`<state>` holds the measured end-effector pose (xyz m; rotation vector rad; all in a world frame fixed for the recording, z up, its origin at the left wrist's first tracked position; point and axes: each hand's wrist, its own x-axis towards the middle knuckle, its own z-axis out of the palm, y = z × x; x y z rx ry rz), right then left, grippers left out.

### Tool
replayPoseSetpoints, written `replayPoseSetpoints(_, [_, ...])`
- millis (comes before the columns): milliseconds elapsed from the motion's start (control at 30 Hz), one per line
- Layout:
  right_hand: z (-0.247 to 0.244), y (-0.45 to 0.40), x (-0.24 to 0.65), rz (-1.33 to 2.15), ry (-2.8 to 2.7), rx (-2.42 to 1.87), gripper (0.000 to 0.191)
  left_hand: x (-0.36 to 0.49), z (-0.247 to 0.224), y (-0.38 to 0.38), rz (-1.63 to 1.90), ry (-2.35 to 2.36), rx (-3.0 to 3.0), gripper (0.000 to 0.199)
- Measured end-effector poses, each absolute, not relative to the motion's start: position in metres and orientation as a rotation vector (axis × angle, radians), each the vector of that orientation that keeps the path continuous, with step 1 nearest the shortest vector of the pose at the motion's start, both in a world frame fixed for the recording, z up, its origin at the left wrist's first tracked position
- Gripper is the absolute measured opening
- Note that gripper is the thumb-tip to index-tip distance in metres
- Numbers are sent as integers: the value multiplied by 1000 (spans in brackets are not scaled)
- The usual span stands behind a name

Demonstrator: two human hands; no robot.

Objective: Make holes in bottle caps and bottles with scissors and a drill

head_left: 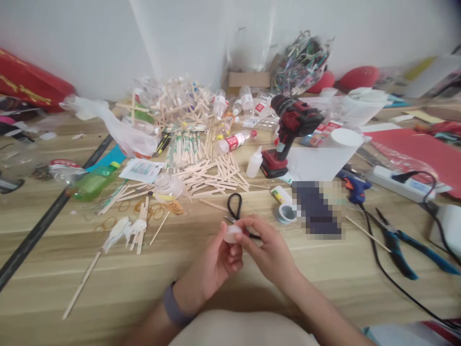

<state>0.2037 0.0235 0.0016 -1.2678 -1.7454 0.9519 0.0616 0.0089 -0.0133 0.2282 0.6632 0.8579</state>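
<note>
The person's left hand [216,266] and right hand [269,249] both pinch a small, round, white piece [233,234] between their fingers, right by the black-handled scissors [240,205]. Farther back, a clear bag [301,65] is full of thin, tangled strips. A white squeeze bottle [254,165] stands beside the red drill [287,126]; its insides are hard to see.
</note>
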Motion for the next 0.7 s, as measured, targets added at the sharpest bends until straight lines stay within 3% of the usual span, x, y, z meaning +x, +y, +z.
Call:
replayPoseSetpoints(200, [5, 27, 221, 778, -1828, -1105, 17, 73, -14, 13, 813, 658, 99, 56])
replayPoseSetpoints(300, [12, 45, 247, 706, -1783, -1245, 19, 75, -18, 15, 804, 698, 134, 58])
replayPoseSetpoints(467, [21, 110, 306, 577, -1543, -1498, 29, 72, -32, 20, 797, 755, 188, 64])
replayPoseSetpoints(700, [15, 219, 328, 602, -1483, -1483, 36, 64, -56, 26, 780, 622, 328, 54])
